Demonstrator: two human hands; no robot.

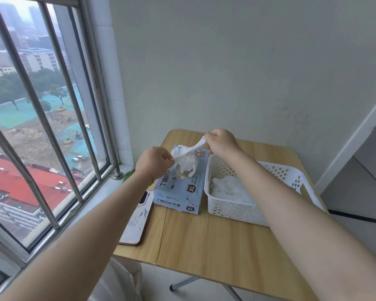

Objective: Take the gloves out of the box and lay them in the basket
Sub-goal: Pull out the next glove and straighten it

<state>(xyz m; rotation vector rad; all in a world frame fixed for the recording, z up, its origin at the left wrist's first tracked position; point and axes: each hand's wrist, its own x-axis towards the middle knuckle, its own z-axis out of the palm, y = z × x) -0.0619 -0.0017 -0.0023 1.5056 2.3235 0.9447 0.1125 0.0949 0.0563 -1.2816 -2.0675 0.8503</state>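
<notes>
— What stands at the left side?

— A window with metal bars [41, 118], and under it a phone [137, 220] which lies on the left edge of the wooden table [215, 246].

— And the left hand?

— The left hand [155, 162] is above the blue glove box [180, 192]. Its fingers are curled and they pinch one end of a white glove [188, 158]. The glove is stretched over the top of the box, and its loose part hangs down on the opening of the box.

— Who holds the other end?

— The right hand [220, 143]. It is higher and near the back of the table; its fingers are closed around the thin end of the same glove. So the glove goes in a slope between both hands.

— Where is the basket?

— The white basket [232, 210] with holes stands just beside the box, on its right. Some white gloves [228, 189] already lie inside it, in the near part. The right forearm passes over the basket.
</notes>
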